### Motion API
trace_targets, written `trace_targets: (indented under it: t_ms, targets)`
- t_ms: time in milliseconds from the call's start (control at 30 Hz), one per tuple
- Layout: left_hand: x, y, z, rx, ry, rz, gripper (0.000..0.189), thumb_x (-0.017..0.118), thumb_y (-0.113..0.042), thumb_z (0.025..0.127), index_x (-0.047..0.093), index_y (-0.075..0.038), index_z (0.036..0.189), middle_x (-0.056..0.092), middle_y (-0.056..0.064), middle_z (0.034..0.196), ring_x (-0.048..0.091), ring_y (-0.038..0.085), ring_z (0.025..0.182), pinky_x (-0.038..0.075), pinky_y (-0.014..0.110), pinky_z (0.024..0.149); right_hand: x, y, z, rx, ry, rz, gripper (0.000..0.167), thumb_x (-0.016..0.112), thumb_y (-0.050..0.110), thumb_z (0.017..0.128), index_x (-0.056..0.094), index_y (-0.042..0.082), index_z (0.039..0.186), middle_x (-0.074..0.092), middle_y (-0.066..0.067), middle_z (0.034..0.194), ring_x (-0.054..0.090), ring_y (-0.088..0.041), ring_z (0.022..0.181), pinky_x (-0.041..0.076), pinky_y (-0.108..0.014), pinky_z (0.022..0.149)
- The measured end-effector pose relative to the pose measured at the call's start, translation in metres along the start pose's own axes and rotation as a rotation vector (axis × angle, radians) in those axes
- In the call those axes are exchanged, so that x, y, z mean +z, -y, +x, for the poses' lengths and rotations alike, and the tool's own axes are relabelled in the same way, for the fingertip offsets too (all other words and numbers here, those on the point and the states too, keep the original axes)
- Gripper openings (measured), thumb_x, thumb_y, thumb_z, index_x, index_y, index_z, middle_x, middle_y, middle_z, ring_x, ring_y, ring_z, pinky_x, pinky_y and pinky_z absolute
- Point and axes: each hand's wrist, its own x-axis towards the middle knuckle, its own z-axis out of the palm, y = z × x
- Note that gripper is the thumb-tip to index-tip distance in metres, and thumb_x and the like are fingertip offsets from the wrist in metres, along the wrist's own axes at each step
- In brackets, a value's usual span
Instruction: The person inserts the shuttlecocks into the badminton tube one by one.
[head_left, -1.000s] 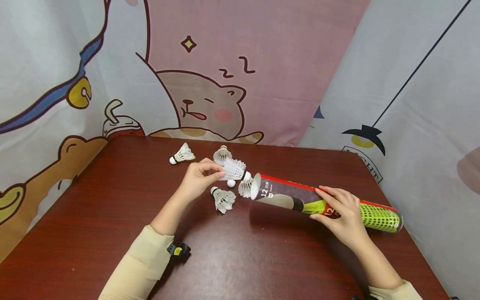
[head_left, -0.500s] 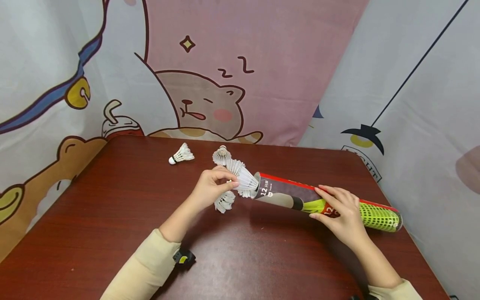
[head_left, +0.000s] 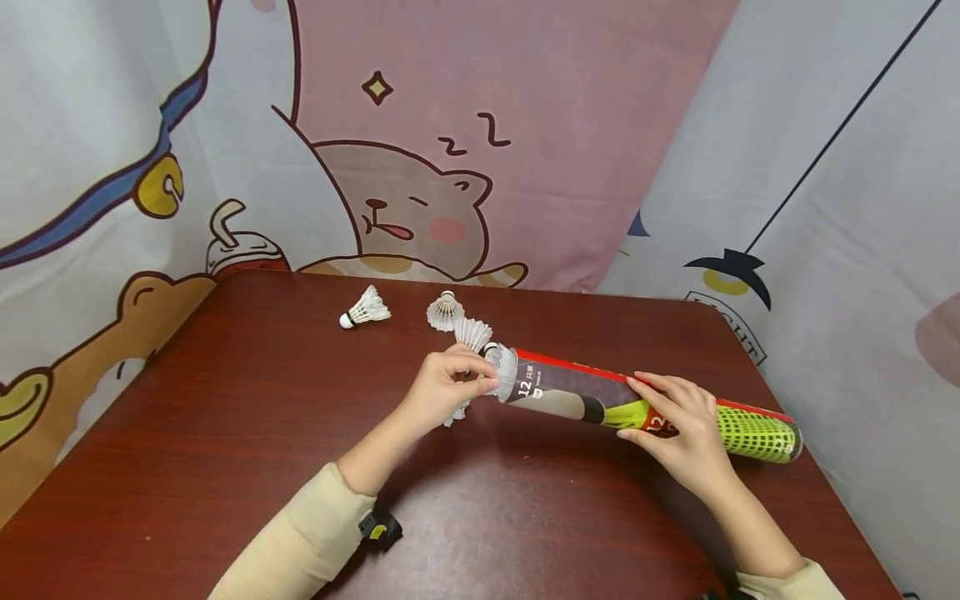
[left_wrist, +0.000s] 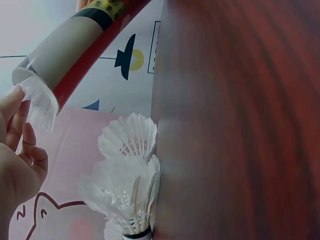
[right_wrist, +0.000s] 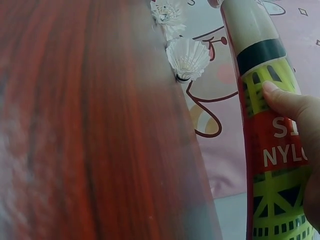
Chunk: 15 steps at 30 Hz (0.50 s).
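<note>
My left hand point(head_left: 448, 385) pinches the feathered skirt of a shuttlecock point(left_wrist: 41, 102), whose cork end is hidden inside the mouth of a long shuttlecock tube point(head_left: 555, 390). Only the white skirt sticks out at the rim. With thumb and fingers around the tube's middle, my right hand point(head_left: 686, 429) holds it tilted, its open end toward the left hand. The tube is grey, red and lime green, with "12" printed on it. In the right wrist view the thumb point(right_wrist: 285, 100) lies across the green part.
On the brown table point(head_left: 247, 433), a shuttlecock point(head_left: 365, 307) lies at the back left and another point(head_left: 446, 311) at the back middle. More shuttlecocks point(left_wrist: 127, 132) lie beside and partly behind the left hand. A cartoon-print curtain point(head_left: 570, 125) hangs behind the table.
My left hand has moved right and slightly down, carrying the shuttlecock cork first into the tube's mouth. The right hand and tube have barely moved.
</note>
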Motion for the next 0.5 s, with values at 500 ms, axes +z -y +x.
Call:
trace_targets:
  t_ms: [500]
  targets:
    - [0.012, -0.007, -0.002, -0.041, 0.009, 0.026, 0.007, 0.073, 0.014, 0.073, 0.071, 0.01, 0.078, 0.068, 0.018, 0.078, 0.054, 0.033, 0.075, 0.041, 0.026, 0.061, 0.004, 0.002, 0.0, -0.029, 0.005, -0.004, 0.069, 0.068, 0.06, 0.076, 0.063, 0.013, 0.128, 0.059, -0.009, 0.126, 0.043, -0.027, 0.116, 0.023, -0.045, 0.085]
